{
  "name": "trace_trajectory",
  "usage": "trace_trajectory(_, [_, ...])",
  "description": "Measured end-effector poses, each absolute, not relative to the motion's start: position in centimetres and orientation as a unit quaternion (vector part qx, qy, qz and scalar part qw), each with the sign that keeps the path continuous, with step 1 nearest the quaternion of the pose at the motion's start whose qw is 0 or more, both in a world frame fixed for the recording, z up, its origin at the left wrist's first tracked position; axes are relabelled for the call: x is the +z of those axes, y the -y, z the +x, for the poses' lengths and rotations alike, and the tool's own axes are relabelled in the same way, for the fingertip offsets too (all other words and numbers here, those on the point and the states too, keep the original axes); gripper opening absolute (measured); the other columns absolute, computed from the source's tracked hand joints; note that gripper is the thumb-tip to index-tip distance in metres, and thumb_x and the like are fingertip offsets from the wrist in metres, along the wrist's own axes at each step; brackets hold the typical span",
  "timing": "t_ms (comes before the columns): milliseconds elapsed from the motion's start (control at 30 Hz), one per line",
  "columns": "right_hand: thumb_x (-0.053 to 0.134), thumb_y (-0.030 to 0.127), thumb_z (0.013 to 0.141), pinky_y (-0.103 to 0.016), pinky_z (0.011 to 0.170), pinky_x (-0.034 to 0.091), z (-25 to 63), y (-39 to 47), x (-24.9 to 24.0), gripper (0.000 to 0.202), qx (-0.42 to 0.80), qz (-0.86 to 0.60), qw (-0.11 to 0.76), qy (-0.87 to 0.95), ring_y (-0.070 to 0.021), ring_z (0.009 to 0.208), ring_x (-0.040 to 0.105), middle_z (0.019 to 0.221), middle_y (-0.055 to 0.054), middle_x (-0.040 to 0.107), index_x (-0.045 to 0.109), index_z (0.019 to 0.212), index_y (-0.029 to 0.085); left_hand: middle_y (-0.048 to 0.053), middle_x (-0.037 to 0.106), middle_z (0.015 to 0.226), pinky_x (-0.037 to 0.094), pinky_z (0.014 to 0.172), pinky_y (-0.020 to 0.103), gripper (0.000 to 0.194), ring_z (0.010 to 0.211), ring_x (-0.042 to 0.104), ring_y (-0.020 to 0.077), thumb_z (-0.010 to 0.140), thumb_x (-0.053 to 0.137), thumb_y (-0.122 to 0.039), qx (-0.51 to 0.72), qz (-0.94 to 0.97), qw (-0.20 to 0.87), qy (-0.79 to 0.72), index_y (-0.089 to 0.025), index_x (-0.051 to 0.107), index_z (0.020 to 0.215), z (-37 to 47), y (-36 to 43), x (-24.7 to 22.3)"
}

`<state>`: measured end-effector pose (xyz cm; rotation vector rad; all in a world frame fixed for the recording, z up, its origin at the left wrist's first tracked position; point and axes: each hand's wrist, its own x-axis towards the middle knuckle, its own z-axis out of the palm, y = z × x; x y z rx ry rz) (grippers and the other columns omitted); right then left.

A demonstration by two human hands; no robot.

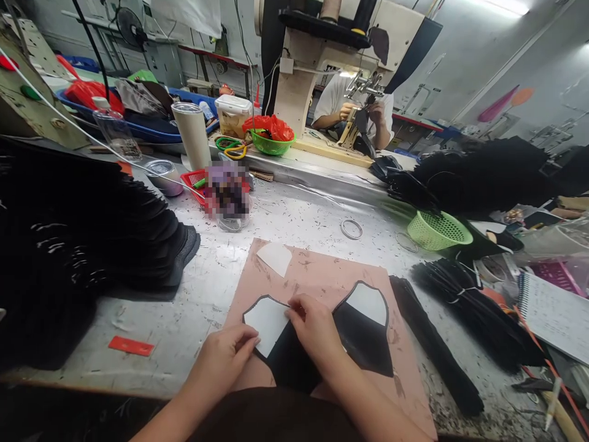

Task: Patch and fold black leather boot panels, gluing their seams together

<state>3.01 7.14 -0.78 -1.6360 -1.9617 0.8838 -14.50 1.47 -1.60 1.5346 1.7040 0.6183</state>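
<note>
A black cut panel [294,362] lies on a pinkish-brown board [313,264], with a white shaped patch [267,322] over its upper end. My left hand [225,362] has thumb and index finger pinched together at the patch's lower left edge. At the upper right edge of the same patch, my right hand [317,328] closes thumb and fingertips on it. To the right rests a second black panel [365,337] topped by a similar white patch [369,302]. One loose white piece [276,258] sits near the board's far edge.
Stacked black pieces [115,245] rise at left, near a red strip [131,345]. Black strips [437,344] and a bundle [478,313] flank the board's right. Behind stand a green basket [439,230], a cup [191,135] and a sewing machine [299,80]; another person [329,101] works beyond.
</note>
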Motion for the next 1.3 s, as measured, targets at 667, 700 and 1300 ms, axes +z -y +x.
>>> trace_trajectory(667, [0.059, 0.013, 0.067, -0.028, 0.064, 0.047, 3.24, -8.01, -1.08, 0.011, 0.388, -0.613, 0.222, 0.651, -0.0154, 0.065, 0.057, 0.071, -0.001, 0.061, 0.059, 0.077, 0.018, -0.001, 0.068, 0.069, 0.046, 0.062, 0.024, 0.024, 0.066, 0.061, 0.0160, 0.075, 0.045, -0.036, 0.216, 0.589, 0.410, -0.662, -0.022, 0.064, 0.072, -14.52, -1.98, -1.07])
trace_trajectory(700, [0.059, 0.013, 0.067, -0.028, 0.064, 0.047, 3.24, -8.02, -1.08, 0.011, 0.389, -0.614, 0.222, 0.650, -0.0152, 0.064, 0.057, 0.071, -0.001, 0.060, 0.059, 0.076, 0.018, -0.001, 0.068, 0.070, 0.046, 0.062, 0.024, 0.023, 0.067, 0.062, 0.0161, 0.075, 0.045, -0.036, 0.216, 0.590, 0.409, -0.662, -0.022, 0.064, 0.072, -14.52, -1.99, -1.09])
trace_trajectory(1300, [0.054, 0.010, 0.071, -0.033, 0.066, 0.048, 3.28, -7.54, -0.96, 0.015, 0.234, -0.598, 0.191, 0.743, -0.0203, 0.075, 0.056, 0.080, -0.006, 0.059, 0.061, 0.083, 0.017, -0.001, 0.067, 0.070, 0.046, 0.060, 0.024, 0.022, 0.064, 0.062, 0.0152, 0.078, 0.044, -0.032, 0.221, 0.621, 0.357, -0.662, -0.022, 0.063, 0.073, -14.13, -1.66, -1.47])
